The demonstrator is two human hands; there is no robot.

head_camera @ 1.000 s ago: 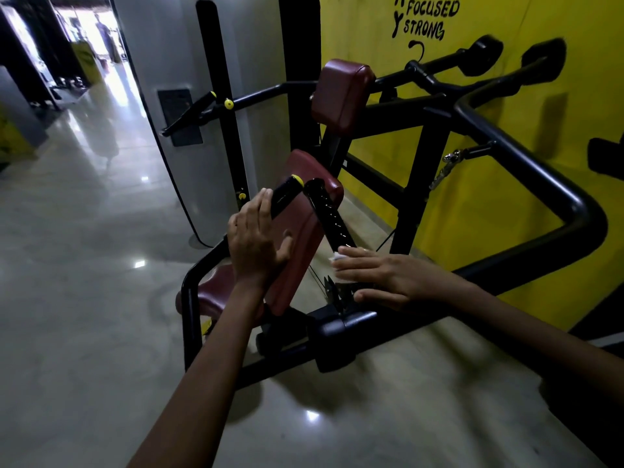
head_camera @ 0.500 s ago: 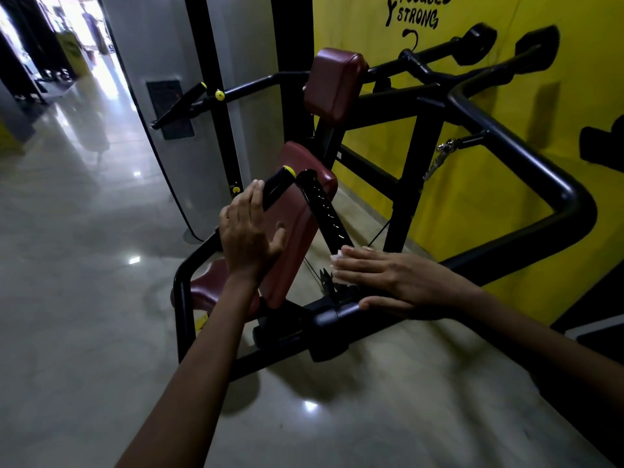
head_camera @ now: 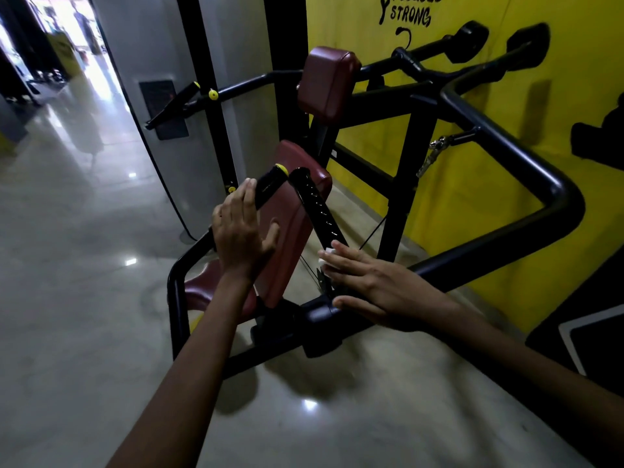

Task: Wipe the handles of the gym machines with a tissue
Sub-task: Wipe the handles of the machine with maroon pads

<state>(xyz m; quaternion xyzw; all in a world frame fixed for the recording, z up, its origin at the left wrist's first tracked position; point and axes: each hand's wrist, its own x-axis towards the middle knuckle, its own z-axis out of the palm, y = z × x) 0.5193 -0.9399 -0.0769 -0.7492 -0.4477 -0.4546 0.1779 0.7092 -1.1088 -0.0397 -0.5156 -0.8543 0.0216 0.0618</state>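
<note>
A black gym machine with maroon pads (head_camera: 290, 231) stands in front of me. My left hand (head_camera: 241, 231) rests against the left handle (head_camera: 270, 185), a black grip with a yellow end cap, fingers loosely curved around it. My right hand (head_camera: 374, 285) lies flat at the base of the right black handle (head_camera: 315, 204), pressing a white tissue (head_camera: 327, 261) against it under the fingertips. Only a small corner of the tissue shows.
The machine's thick black frame tube (head_camera: 526, 184) loops around on the right in front of a yellow wall (head_camera: 489, 204). A grey pillar (head_camera: 162, 96) stands behind on the left. Polished floor (head_camera: 84, 265) stretches to the left and toward me.
My right hand with the tissue has slid slightly along the base of the right handle. My left hand stays on the left handle. The view has shifted a little.
</note>
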